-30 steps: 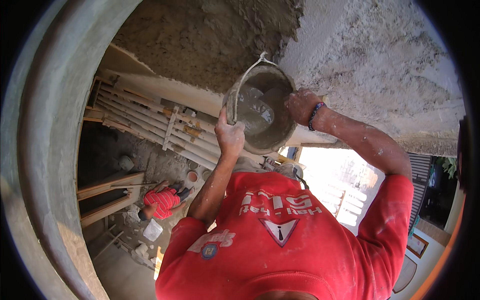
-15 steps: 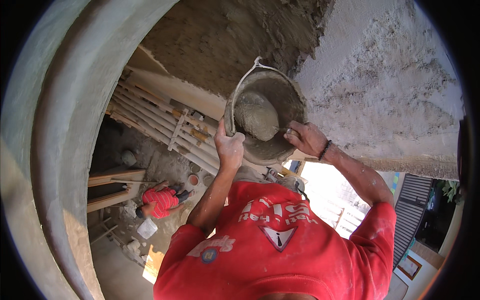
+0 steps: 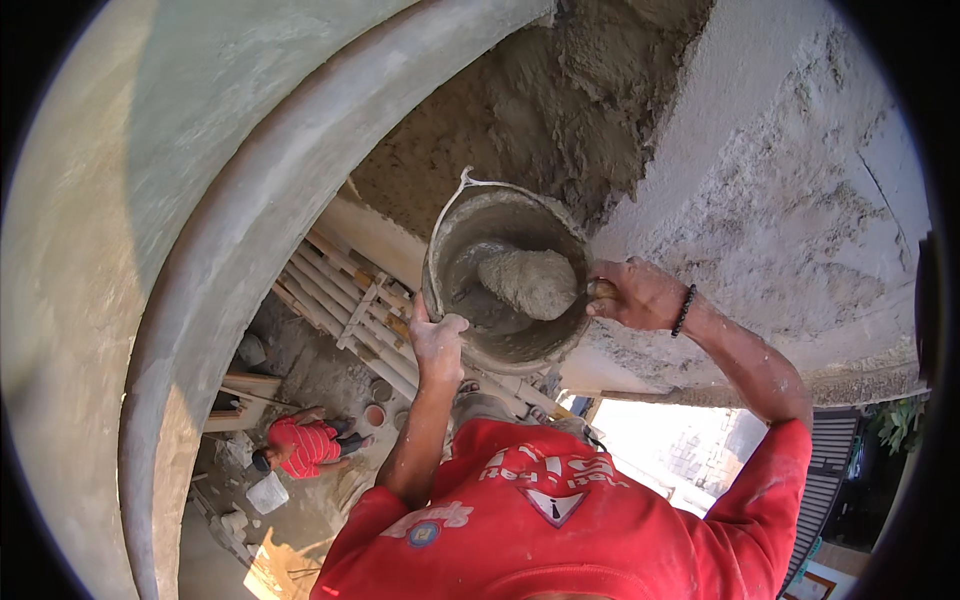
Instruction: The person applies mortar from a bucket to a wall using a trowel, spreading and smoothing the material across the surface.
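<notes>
My left hand (image 3: 437, 345) grips the near left rim of a mortar-caked bucket (image 3: 515, 350), thumb over the edge. The bucket's mouth faces me and its pale handle (image 3: 467, 184) stands up along the far left rim. My right hand (image 3: 640, 294) is closed round the handle of a trowel at the bucket's right rim. A heap of wet grey mortar (image 3: 530, 283) sits inside the bucket's mouth at the end of that handle and covers the trowel's blade. More mortar lies behind it in the bucket.
Dark wet mortar (image 3: 520, 110) coats the wall beyond the bucket, beside rough pale plaster (image 3: 780, 200). A curved plastered moulding (image 3: 230, 250) sweeps down the left. Poles of scaffolding (image 3: 375, 340) run below. Far down on the ground, another person (image 3: 305, 445) in a red striped shirt works.
The trowel has come toward the bucket's right rim with a rounded heap of mortar on it. The bucket sits lower and slightly left in view, and the view has shifted.
</notes>
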A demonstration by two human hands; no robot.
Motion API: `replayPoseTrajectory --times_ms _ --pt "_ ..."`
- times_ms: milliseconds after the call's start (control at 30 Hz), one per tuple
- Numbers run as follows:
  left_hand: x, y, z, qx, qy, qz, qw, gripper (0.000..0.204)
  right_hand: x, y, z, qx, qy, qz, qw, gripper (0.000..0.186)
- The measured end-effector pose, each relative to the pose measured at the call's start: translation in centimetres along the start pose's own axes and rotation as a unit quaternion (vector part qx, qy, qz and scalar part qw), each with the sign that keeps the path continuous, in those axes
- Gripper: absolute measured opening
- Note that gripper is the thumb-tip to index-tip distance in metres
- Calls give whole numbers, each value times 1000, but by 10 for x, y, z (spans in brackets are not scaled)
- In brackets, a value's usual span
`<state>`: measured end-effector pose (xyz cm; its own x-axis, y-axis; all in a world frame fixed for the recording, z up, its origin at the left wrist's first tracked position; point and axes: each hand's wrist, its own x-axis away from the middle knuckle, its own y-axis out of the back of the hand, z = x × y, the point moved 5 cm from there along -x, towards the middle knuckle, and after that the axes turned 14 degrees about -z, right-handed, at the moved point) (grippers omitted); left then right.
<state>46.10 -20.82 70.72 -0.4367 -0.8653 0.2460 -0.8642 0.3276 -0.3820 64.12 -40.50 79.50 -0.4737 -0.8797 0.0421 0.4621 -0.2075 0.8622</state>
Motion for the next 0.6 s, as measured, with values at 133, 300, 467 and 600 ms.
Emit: replayPoseTrajectory --times_ms 133,300,467,600 --pt "0 21 -8 0 -23 -47 999 59 -8 52 54 27 50 35 998 45" --pt "6 38 -14 21 -54 -54 997 62 -23 100 104 -84 162 43 982 40" --pt "13 43 -7 -8 1 -77 997 64 -82 143 70 34 24 -193 980 33" --pt "10 58 6 -39 -8 -97 995 64 -84 191 60 316 220 -409 827 34"
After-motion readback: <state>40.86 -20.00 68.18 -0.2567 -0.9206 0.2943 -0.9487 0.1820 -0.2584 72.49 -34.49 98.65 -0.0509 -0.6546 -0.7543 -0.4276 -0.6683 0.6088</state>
